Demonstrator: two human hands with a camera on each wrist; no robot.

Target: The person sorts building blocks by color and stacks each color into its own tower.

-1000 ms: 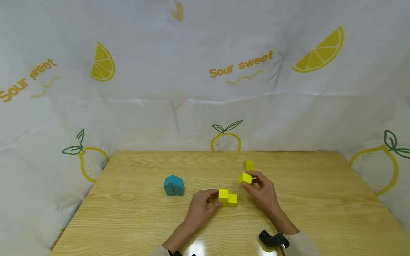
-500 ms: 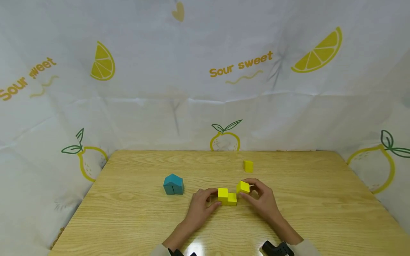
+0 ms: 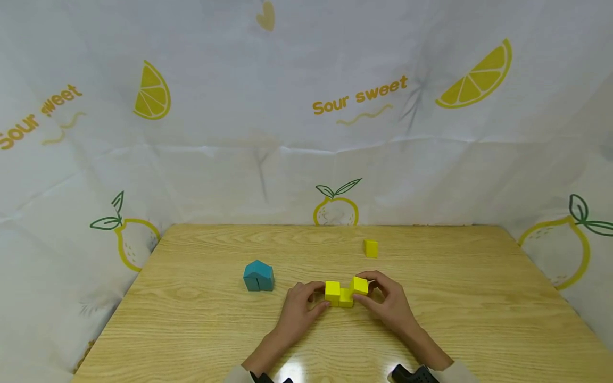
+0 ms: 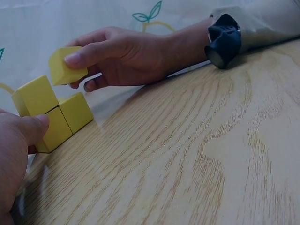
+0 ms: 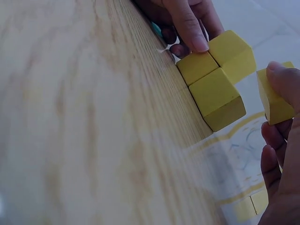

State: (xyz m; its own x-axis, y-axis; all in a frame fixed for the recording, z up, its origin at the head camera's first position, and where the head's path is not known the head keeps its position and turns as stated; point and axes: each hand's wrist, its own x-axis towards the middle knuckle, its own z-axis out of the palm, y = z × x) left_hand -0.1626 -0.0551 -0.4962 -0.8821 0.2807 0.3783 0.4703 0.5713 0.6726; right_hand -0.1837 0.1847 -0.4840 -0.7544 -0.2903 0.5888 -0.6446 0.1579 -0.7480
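Three yellow cubes stand together on the wooden table: a lower left cube (image 4: 57, 130), an upper cube (image 3: 332, 289) stacked on it, and a lower right cube (image 3: 346, 299) beside them. My left hand (image 3: 298, 313) grips the lower left cube, its thumb against the near face in the left wrist view. In my right hand (image 3: 391, 302), a fourth yellow block (image 4: 66, 66) is pinched between thumb and fingers. That block is up off the table, close over the lower right cube's right side, with a visible gap between them in both wrist views.
Toward the back of the table (image 3: 455, 276) lies another yellow piece (image 3: 371, 249). A teal house-shaped group of blocks (image 3: 258, 276) stands to the left. Behind the table hangs a white cloth (image 3: 215, 186) printed with lemons. Both wrists wear black devices.
My right hand has brought its yellow block nearer and leftward, from in front of the back piece to over the lower right cube. The left hand has stayed on the stack.
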